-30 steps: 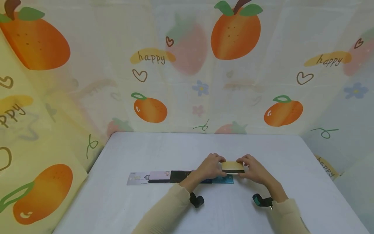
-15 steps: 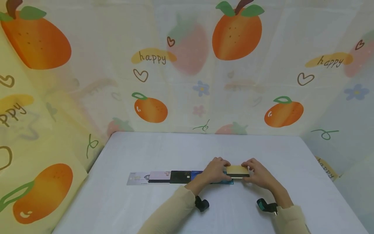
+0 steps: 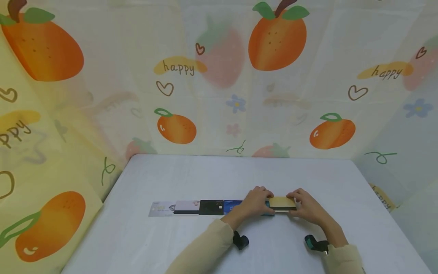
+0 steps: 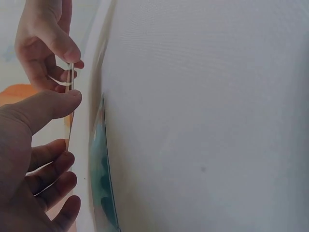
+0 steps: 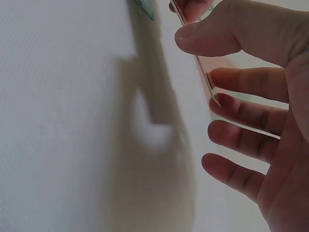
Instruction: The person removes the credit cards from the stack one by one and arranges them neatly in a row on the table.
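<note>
Both hands hold a gold card with a black stripe and a pale strip below it. My left hand pinches its left end between thumb and fingers. At the opposite end my right hand does the same. Both wrist views show the card nearly edge-on, raised above the white table, and in the right wrist view a shadow falls beneath it. Below my left hand lies a teal card, mostly covered by that hand in the head view.
Leftward from the teal card runs a row of cards on the table: a blue card, a black card, a lilac card and a silvery card. A fruit-patterned cloth hangs behind the table.
Both hands have carried the gold card to the right and slightly nearer, to the right end of the row. More of the blue card now shows. The cards in the row have not moved.
</note>
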Demonstrator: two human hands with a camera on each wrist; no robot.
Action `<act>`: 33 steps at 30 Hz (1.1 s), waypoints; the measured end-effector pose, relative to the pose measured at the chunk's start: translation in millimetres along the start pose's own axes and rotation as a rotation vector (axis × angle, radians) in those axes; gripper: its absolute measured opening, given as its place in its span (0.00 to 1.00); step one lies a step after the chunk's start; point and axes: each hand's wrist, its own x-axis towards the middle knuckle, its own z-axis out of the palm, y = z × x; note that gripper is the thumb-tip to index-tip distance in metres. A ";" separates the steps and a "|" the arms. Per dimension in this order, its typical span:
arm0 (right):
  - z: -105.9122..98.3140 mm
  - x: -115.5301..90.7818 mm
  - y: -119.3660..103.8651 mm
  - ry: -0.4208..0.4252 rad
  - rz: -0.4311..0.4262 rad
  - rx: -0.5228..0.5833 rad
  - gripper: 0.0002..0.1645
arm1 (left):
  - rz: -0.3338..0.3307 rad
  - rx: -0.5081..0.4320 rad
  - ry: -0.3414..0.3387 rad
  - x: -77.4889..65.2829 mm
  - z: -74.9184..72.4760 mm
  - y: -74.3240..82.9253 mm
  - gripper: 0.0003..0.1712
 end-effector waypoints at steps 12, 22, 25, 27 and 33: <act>0.9 -7.7 5.0 -0.002 -0.009 -0.027 0.27 | 0.023 0.044 0.015 4.5 12.4 6.3 0.31; 6.0 -5.5 11.4 0.009 -0.019 -0.075 0.27 | 0.020 0.104 0.004 7.0 15.1 9.9 0.30; 6.7 -5.2 12.5 -0.004 -0.009 -0.083 0.27 | 0.027 0.128 -0.007 8.0 15.3 10.7 0.30; 7.0 -5.3 12.3 -0.018 0.001 -0.084 0.27 | 0.031 0.141 -0.017 8.0 14.8 11.2 0.30; 7.1 -5.0 10.2 -0.059 0.048 -0.071 0.27 | 0.025 0.134 -0.039 6.0 12.3 12.0 0.30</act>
